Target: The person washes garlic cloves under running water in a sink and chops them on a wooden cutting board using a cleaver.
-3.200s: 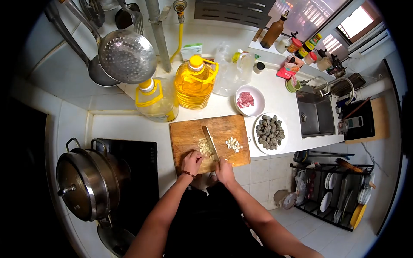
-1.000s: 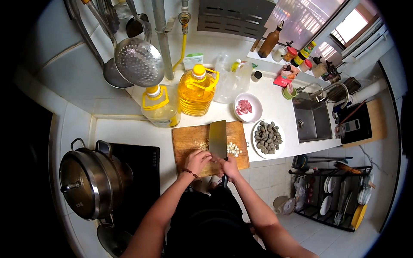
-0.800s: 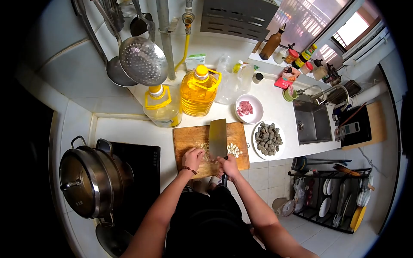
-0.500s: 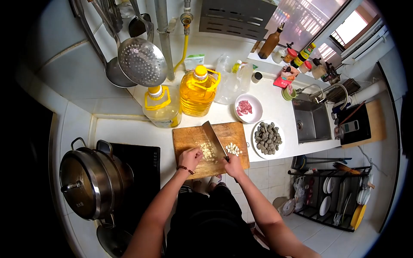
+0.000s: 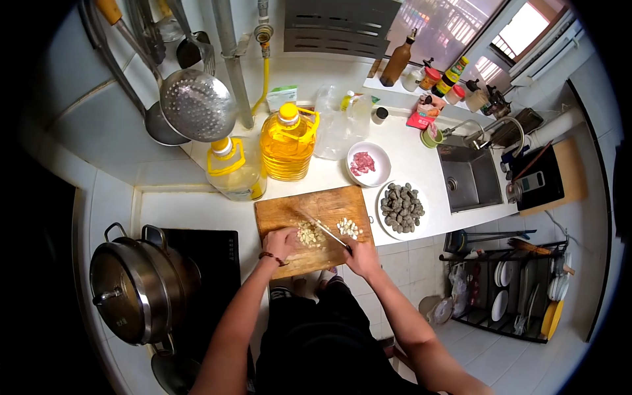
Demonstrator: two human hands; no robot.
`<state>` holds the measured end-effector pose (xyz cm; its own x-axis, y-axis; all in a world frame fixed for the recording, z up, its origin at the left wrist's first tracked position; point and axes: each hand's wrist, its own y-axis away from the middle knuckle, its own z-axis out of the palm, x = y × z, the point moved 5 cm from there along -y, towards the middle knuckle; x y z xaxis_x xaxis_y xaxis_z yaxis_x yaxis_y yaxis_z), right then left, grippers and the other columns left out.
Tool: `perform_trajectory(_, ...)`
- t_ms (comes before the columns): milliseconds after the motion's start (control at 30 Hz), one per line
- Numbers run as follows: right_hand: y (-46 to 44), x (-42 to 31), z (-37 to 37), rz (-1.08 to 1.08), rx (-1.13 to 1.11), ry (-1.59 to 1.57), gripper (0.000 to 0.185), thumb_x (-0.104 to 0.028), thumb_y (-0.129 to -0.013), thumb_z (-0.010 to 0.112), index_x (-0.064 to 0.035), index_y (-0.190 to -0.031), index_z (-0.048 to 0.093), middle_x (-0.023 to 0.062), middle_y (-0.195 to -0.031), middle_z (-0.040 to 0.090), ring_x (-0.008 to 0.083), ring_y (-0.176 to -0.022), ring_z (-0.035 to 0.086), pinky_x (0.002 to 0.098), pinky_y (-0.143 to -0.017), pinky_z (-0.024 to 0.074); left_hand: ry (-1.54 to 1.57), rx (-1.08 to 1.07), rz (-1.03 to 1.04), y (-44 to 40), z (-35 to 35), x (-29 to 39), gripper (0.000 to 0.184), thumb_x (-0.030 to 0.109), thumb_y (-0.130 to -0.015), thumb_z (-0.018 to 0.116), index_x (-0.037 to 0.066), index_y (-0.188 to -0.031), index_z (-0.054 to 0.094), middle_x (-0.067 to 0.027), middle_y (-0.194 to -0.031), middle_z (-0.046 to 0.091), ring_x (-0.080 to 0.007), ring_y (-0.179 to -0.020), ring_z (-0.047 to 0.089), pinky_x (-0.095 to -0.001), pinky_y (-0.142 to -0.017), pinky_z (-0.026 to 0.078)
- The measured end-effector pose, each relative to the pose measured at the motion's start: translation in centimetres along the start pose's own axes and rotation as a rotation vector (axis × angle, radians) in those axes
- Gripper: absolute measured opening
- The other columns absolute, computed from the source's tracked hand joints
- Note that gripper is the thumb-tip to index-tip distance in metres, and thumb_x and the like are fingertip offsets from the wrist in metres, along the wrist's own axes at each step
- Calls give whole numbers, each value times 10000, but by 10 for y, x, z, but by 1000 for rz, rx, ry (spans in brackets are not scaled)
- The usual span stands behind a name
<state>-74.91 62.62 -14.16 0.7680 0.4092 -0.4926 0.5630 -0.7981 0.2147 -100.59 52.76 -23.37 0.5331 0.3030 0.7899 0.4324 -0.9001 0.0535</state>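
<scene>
My right hand (image 5: 362,258) is closed around the handle of a kitchen knife (image 5: 324,228). The blade is seen nearly edge-on and slants up and left over the wooden cutting board (image 5: 283,209). Chopped garlic (image 5: 311,235) lies in a loose heap left of the blade. Right of the blade sits a small group of larger garlic pieces (image 5: 348,228). My left hand (image 5: 282,243), with a beaded bracelet on its wrist, rests at the board's left side. Its fingers look extended beside the chopped garlic, holding nothing that I can see.
Behind the board stand two oil jugs (image 5: 288,146) (image 5: 237,172), a bowl of cut meat (image 5: 368,164) and a plate of clams (image 5: 402,208). A steel pot (image 5: 138,286) is on the left by the black cooktop (image 5: 220,263). The sink (image 5: 469,178) lies to the right; a strainer ladle (image 5: 197,105) hangs upper left.
The knife blade has turned from showing its broad side to nearly edge-on. My left hand's fingers have gone from curled to straighter beside the garlic. The whole view has shifted slightly.
</scene>
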Motion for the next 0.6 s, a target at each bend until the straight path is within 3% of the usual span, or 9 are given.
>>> perform_trajectory(67, 5, 1, -16, -66, 11, 92, 263, -246, -919, 672, -134, -1155, 702, 209, -790, 713, 430, -728, 696, 519, -677, 570, 79, -32, -13, 0, -7, -25, 165, 106, -913, 736, 26, -1055, 763, -145, -937, 781, -252, -845, 772, -346, -756, 596)
perform_trajectory(133, 12, 5, -25, -93, -87, 224, 323, -292, -899, 674, -203, -1208, 708, 179, -814, 733, 394, -741, 714, 513, -690, 591, 132, 65, -126, 5, -37, -38, 168, 117, -906, 734, 54, -1059, 767, -151, -905, 770, -273, -800, 755, -365, -738, 590)
perform_trajectory(167, 16, 7, -31, -118, -105, 280, 376, -311, -880, 683, -222, -1244, 709, 150, -860, 743, 344, -759, 725, 486, -679, 595, 168, 127, -159, 5, -52, -36, 164, 129, -926, 736, 17, -1043, 759, -153, -921, 774, -251, -792, 751, -355, -733, 589)
perform_trajectory(200, 16, 14, -32, -120, -106, 276, 376, -311, -880, 683, -222, -1244, 709, 150, -860, 743, 344, -759, 725, 486, -679, 595, 45, 184, -181, 2, -68, -31, 148, 112, -909, 751, 11, -1018, 757, -156, -920, 768, -243, -795, 747, -341, -738, 589)
perform_trajectory(300, 17, 25, -28, -293, -129, 342, 439, -313, -862, 702, -224, -1292, 699, 95, -923, 739, 300, -782, 726, 452, -668, 592, 23, 206, -58, -7, -87, 6, 156, 118, -913, 762, 5, -1021, 762, -117, -875, 761, -202, -781, 747, -321, -711, 588)
perform_trajectory(367, 16, 19, -27, -430, -132, 359, 479, -322, -840, 723, -211, -1305, 699, 46, -963, 717, 274, -775, 717, 415, -653, 586, 116, -114, 68, -9, -60, 56, 156, 113, -880, 791, 8, -995, 773, -106, -847, 741, -184, -768, 731, -309, -707, 579)
perform_trajectory(433, 14, 14, -25, -496, -143, 336, 493, -324, -836, 728, -207, -1314, 696, 43, -953, 706, 268, -777, 713, 408, -654, 584, 167, -308, 66, -5, -27, 68, 158, 111, -849, 814, 21, -974, 783, -104, -846, 741, -174, -755, 718, -300, -706, 574)
perform_trajectory(533, 9, 6, -29, -584, -144, 311, 507, -324, -832, 733, -199, -1322, 693, 40, -918, 680, 258, -771, 703, 399, -651, 579, 183, -391, -8, -5, -6, 73, 172, 103, -836, 818, 25, -986, 782, -108, -824, 743, -165, -744, 711, -300, -705, 570)
perform_trajectory(600, 5, 2, -31, -614, -144, 295, 508, -321, -832, 733, -195, -1322, 692, 41, -894, 666, 254, -763, 697, 397, -646, 576, 145, -326, -56, -10, 2, 59, 179, 108, -838, 814, 16, -988, 779, -114, -824, 746, -169, -746, 713, -306, -708, 570)
